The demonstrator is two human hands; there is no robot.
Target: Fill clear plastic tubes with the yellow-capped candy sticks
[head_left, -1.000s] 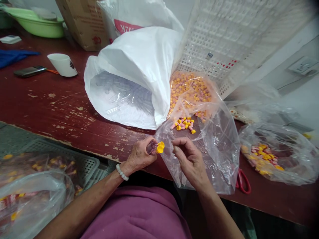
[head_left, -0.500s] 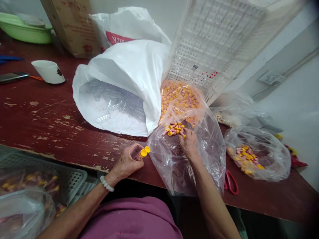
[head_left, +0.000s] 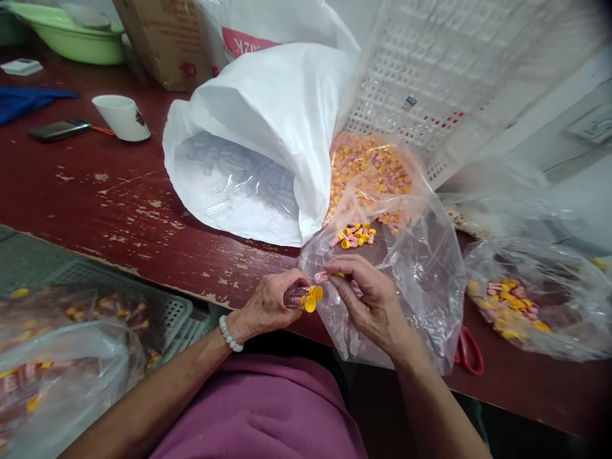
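Note:
My left hand (head_left: pixel 272 301) is closed around clear tubes (head_left: pixel 295 294), at least two with yellow caps at the ends pointing right. Just to its right, my right hand (head_left: pixel 363 296) pinches a small pink piece with a yellow cap (head_left: pixel 322 276) between thumb and fingers. A small pile of yellow-capped pink pieces (head_left: pixel 354 236) lies on the clear plastic bag (head_left: pixel 430 280) beyond my right hand. More such pieces (head_left: pixel 373 169) fill the bag's far part. Clear empty tubes (head_left: pixel 239 178) lie inside the open white sack (head_left: pixel 282 95).
A white perforated crate (head_left: pixel 430 76) leans behind the bag. Red scissors (head_left: pixel 471 352) and another bag of pieces (head_left: pixel 564 299) are at the right. A cup (head_left: pixel 122 118), phone (head_left: pixel 60 130) and green basin (head_left: pixel 81 41) stand left. Bagged filled tubes (head_left: pixel 105 312) lie lower left.
My right hand has moved back from the small pile toward my left hand and now holds a pink piece. The view has shifted, so the table's things appear displaced.

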